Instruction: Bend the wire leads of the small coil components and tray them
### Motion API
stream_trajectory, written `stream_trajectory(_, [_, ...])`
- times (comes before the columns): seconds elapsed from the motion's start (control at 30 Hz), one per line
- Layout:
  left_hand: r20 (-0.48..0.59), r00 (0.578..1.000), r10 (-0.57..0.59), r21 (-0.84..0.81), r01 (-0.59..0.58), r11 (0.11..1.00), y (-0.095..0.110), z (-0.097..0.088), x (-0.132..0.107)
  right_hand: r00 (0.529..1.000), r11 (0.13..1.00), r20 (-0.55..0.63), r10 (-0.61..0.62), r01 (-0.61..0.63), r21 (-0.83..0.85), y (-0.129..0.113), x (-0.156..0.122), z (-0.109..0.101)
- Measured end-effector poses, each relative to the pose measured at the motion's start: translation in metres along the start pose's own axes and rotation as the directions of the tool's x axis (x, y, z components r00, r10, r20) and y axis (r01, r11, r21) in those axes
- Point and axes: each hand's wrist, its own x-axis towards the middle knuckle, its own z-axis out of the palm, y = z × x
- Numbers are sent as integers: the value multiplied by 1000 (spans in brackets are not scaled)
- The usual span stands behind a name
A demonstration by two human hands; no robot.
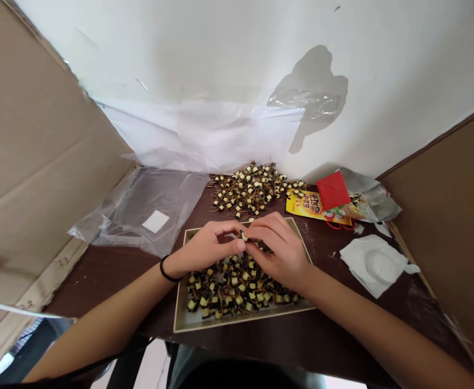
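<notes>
Between my two hands is a small yellow-and-black wire-wound coil (244, 236), held up over a shallow box. My left hand (210, 247) comes in from the left, thumb and forefinger pinched at the piece. From the right, my right hand (281, 249) closes its fingertips on the same piece and partly covers it. Below lies the cream-coloured box (208, 325), filled with many similar coils (237, 289) with black ends and thin coppery leads. Behind the box, more such coils (253, 186) form a loose heap on the dark table.
A clear plastic bag (140, 200) with a white label lies left. At the right are a yellow snack packet (307, 202), a red envelope (333, 190), red-handled scissors (339, 226) and crumpled white tissue (377, 265). Cardboard panels (38, 124) flank the table; a white wall stands behind.
</notes>
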Motion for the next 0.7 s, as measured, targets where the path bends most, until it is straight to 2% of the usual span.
stream_trajectory(0.17, [-99, 993, -67, -38, 64, 997, 1, 0, 1, 1000, 999, 5, 28, -29, 32, 0, 1, 0])
stream_trajectory(0.3, [-66, 995, -80, -96, 74, 993, 1, -1, 0, 998, 987, 7, 68, -68, 149, 0, 0, -2])
stream_trajectory(0.47, [21, 999, -29, -116, 32, 993, 1, -3, -1, 956, 882, 49, 289, -286, 374, 6, -4, -3])
stream_trajectory(0.53, [45, 999, 3, -101, 1, 995, 1, -4, -1, 943, 870, 59, 327, -325, 371, 8, -3, -3])
stream_trajectory(0.7, [-7, 1000, -14, -137, 13, 991, -3, -4, -1, 956, 913, 86, 279, -292, 284, 10, -1, 0])
